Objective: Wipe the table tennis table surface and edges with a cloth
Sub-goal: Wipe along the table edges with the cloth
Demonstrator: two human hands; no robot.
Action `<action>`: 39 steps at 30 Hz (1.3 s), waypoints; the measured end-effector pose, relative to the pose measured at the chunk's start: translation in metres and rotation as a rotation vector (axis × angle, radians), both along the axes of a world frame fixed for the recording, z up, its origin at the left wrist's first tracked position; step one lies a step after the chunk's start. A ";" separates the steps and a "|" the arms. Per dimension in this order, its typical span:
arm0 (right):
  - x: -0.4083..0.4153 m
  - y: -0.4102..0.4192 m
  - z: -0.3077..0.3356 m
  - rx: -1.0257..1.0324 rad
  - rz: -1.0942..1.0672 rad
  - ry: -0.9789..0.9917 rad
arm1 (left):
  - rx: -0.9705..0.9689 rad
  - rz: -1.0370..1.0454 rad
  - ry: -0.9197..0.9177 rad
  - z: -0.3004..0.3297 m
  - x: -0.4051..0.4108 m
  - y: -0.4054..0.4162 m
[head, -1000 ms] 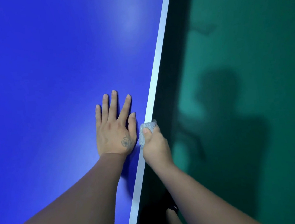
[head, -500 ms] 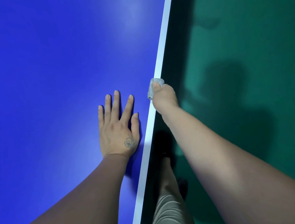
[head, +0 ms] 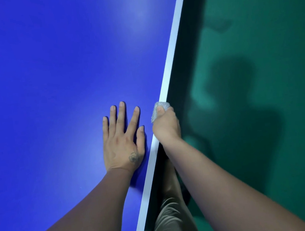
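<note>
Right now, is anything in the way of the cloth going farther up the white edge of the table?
Nothing visible blocks it. The right hand holds the cloth on the white edge, which runs bare beyond it. The left hand lies flat on the blue table surface beside the edge, not on it.

Left hand (head: pixel 121 140) flat, palm down, fingers straight and spread. Right hand (head: pixel 166 126) curled, thumb pressed on top of gripped cloth (head: pixel 159 108). Both forearms extended forward.

Bare forearms, small round tattoo (head: pixel 133 157) on left hand (head: pixel 121 143), khaki trouser leg (head: pixel 171 219)
</note>
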State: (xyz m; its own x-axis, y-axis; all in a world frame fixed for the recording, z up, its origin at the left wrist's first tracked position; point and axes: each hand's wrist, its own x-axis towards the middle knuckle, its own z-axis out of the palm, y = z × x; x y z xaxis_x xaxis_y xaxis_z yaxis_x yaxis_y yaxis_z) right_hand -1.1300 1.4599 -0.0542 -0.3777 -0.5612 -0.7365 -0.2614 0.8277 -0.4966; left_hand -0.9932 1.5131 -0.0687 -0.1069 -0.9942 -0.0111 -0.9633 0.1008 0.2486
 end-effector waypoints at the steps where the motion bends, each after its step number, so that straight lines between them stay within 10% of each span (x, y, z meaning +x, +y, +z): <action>1: -0.004 -0.011 0.002 -0.012 -0.002 0.006 | 0.004 -0.001 -0.004 0.001 0.000 0.000; 17: -0.027 -0.035 -0.008 -0.076 0.127 -0.032 | -0.091 0.109 0.091 0.008 -0.011 -0.007; 27: -0.060 -0.135 -0.005 -0.029 0.114 -0.025 | -0.097 0.101 0.270 0.014 -0.082 -0.164; 39: -0.062 -0.112 0.003 -0.134 0.244 -0.006 | -0.050 -0.110 0.069 0.000 -0.112 -0.292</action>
